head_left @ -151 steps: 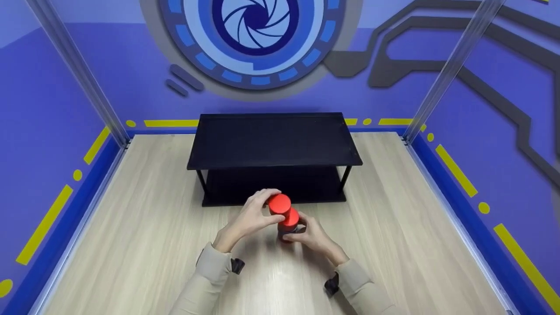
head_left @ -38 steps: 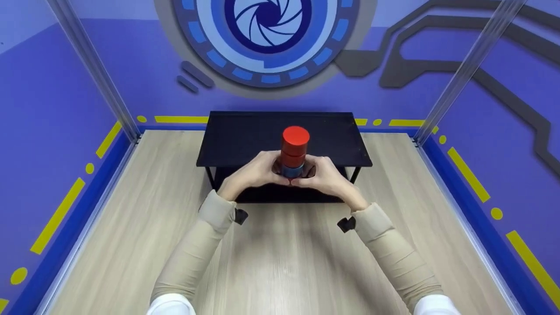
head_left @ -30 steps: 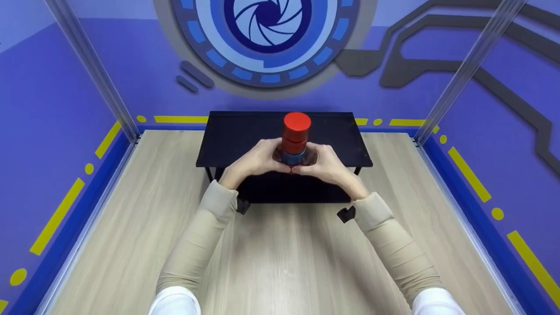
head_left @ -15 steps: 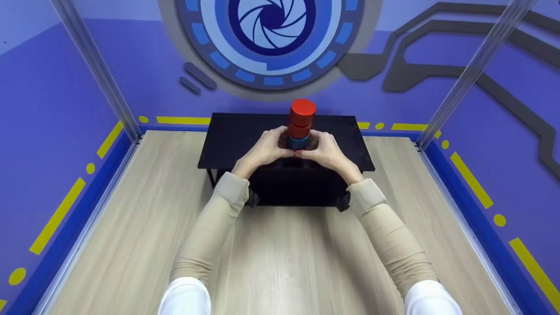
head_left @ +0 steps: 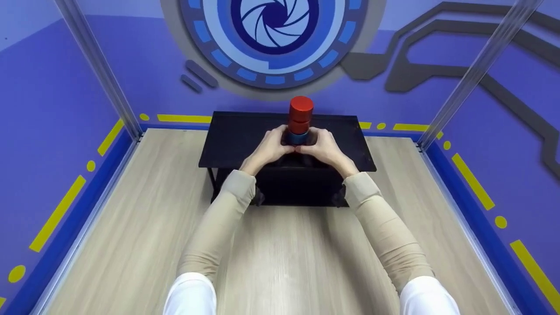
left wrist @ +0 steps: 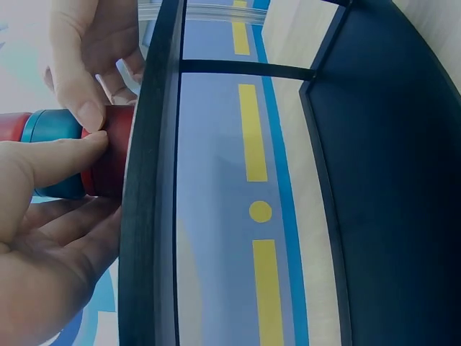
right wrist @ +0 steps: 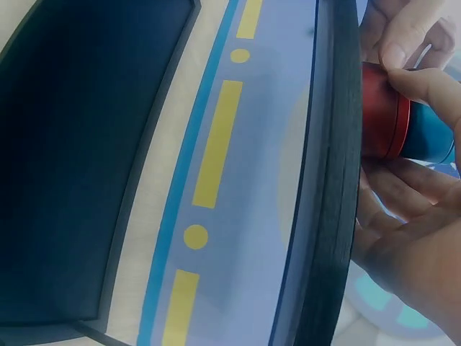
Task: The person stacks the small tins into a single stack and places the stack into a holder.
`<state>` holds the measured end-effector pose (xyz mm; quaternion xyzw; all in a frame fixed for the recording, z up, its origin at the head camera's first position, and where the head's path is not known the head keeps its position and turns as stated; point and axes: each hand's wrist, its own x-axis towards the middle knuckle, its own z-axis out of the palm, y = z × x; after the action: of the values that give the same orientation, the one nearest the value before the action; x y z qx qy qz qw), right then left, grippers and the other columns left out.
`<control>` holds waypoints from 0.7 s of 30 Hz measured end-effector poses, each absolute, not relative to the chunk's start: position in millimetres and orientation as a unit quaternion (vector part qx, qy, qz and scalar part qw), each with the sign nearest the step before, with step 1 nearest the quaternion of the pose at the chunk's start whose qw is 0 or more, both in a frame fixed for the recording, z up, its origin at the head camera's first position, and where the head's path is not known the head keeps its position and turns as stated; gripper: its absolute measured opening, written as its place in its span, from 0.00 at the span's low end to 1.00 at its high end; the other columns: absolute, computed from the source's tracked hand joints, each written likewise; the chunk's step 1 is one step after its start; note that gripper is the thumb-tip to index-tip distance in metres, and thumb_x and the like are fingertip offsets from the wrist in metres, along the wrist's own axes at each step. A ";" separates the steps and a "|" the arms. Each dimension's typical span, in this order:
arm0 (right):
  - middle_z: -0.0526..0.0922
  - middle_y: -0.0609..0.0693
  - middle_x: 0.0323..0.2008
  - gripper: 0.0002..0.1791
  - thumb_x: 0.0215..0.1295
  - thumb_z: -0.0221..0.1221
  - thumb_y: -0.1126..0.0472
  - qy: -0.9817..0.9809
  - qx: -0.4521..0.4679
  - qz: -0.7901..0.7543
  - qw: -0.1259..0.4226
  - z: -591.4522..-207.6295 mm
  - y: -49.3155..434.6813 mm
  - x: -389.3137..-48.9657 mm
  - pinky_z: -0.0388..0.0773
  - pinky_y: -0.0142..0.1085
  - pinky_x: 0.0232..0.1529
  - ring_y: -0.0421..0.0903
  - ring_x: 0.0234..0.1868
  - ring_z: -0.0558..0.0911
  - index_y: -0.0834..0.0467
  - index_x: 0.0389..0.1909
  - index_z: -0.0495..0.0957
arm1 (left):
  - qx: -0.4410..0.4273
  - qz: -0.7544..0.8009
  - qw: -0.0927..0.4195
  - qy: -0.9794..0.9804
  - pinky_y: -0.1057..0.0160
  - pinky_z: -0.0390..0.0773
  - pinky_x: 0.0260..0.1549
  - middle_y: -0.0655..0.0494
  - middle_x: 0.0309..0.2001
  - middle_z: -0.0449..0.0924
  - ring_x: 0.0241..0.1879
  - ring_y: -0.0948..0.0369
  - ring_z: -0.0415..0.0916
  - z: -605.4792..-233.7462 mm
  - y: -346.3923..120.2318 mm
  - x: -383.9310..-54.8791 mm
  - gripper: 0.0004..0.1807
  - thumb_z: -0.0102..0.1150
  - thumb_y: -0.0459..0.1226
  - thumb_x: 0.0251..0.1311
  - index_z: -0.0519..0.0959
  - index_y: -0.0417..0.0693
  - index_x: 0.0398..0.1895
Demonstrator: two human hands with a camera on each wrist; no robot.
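Note:
A tall upright stack of cylindrical containers (head_left: 301,113), red on top with a blue band and a red base below, stands at the front part of the black shelf's top board (head_left: 245,140). My left hand (head_left: 271,146) grips the lower part from the left, and my right hand (head_left: 323,146) holds it from the right, the thumbs meeting in front. In the left wrist view the red base (left wrist: 112,155) appears to touch the board, under the blue band (left wrist: 59,148). The right wrist view shows the same red base (right wrist: 382,112) between thumb and fingers. The far side is hidden.
The black two-tier shelf has a lower board (right wrist: 65,166) and thin posts (head_left: 211,178). It stands on a light wooden table (head_left: 280,258). Blue patterned walls (head_left: 43,109) with metal corner posts (head_left: 103,78) enclose the back and sides.
From the table in front of the shelf, both hands have raised the containers, stacked one on another, and moved them forward onto the top board. In the last half second they have hardly moved.

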<state>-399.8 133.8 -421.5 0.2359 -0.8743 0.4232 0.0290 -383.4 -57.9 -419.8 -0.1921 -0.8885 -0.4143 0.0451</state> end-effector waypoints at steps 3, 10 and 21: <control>0.85 0.57 0.45 0.28 0.49 0.71 0.56 -0.877 0.232 0.420 0.024 -422.7 133.6 -400.4 0.77 0.36 0.40 0.48 0.39 0.82 0.61 0.52 0.78 | -0.188 -0.413 0.041 -0.890 0.56 0.75 0.57 0.43 0.58 0.78 0.56 0.51 0.77 -421.2 -57.9 -383.7 0.31 0.68 0.33 0.54 0.70 0.40 0.62; 0.85 0.57 0.43 0.28 0.50 0.70 0.57 -0.883 0.218 0.415 0.008 -426.0 133.7 -402.7 0.76 0.33 0.36 0.47 0.36 0.82 0.62 0.53 0.78 | -0.179 -0.412 0.019 -0.893 0.56 0.75 0.57 0.44 0.60 0.76 0.57 0.51 0.76 -423.3 -58.4 -384.5 0.33 0.66 0.35 0.56 0.68 0.41 0.65; 0.76 0.61 0.61 0.41 0.55 0.68 0.51 -0.896 0.206 0.393 -0.032 -419.6 139.3 -399.2 0.73 0.49 0.60 0.55 0.58 0.78 0.63 0.67 0.65 | -0.158 -0.414 0.016 -0.896 0.54 0.72 0.61 0.43 0.63 0.73 0.62 0.51 0.72 -423.6 -67.6 -381.2 0.33 0.63 0.37 0.59 0.65 0.41 0.67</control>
<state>-399.2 139.3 -419.6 0.2057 -0.8958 0.3926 -0.0320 -381.2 -67.6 -423.6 -0.1578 -0.8964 -0.4139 0.0164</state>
